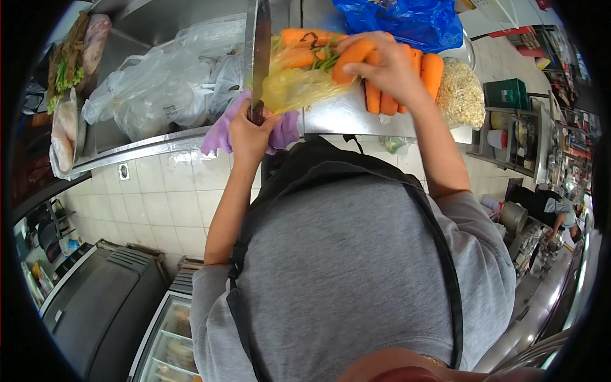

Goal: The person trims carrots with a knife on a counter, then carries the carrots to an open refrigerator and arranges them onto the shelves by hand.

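Carrots (432, 71) near counter edge (366, 129)

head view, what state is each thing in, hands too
Left hand: closed on knife
Right hand: closed around carrot
Knife: held, blade pointing away from body
Other carrots: piled, look whole
Yellow bag: crumpled
Purple cloth: bunched
Blue bag: crumpled
Clear bags: crumpled

Bright, fairly even light fills the middle, leaving pale glare on the steel counter (331, 121) and a sheen on the clear plastic bags (153, 95). The fisheye view bends the surroundings toward the edges, and black fills the corners.
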Motion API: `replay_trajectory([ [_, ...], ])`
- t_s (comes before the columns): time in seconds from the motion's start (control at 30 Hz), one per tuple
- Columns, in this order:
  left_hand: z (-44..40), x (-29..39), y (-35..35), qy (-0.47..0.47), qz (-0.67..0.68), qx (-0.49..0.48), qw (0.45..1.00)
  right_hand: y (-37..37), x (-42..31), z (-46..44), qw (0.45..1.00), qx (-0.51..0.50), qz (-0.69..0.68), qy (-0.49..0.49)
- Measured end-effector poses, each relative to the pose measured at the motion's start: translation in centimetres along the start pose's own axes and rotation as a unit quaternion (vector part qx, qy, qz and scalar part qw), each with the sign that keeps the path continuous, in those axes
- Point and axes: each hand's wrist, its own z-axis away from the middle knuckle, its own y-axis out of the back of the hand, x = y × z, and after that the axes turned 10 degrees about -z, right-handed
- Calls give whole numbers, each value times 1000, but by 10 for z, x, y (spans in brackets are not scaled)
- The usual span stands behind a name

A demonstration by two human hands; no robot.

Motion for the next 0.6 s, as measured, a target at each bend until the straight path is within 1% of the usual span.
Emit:
replay_trajectory([
  [0.03, -1, -2, -1, 0, 2, -1, 1000, 14, -4, 2, 1000, -1, 3, -1],
  [0.1, -2, -4, -2, -9, -12, -1, 1000, 40, -10, 8, 979, 71, -129, -144],
  [0.17, -1, -1, 1, -14, -25, -2, 1000, 71, -17, 16, 953, 163, -197, -166],
  [0.23, -2, -3, 0, -23, -38, -6, 999, 96, -4, 28, 899, 285, -296, -152],
  [0.27, -3, -8, -2, -23, -24, -9, 999, 106, -5, 32, 878, 322, -332, -127],
  [0.33, -6, -10, -3, -28, -8, -17, 999, 128, 10, 48, 855, 345, -369, -117],
  [0.4, -7, -8, -1, -25, -23, -18, 999, 141, 18, 64, 845, 362, -372, -133],
  [0.47, -8, -11, -3, -30, -8, -22, 999, 142, 23, 71, 833, 376, -377, -151],
  [0.53, -9, -13, -3, -31, 5, -26, 999, 138, 27, 72, 866, 379, -243, -220],
  [0.57, -9, -13, -2, -27, 1, -31, 999, 131, 28, 68, 891, 343, -140, -263],
  [0.6, -9, -13, -2, -23, -4, -37, 999, 122, 32, 61, 911, 281, -77, -290],
])
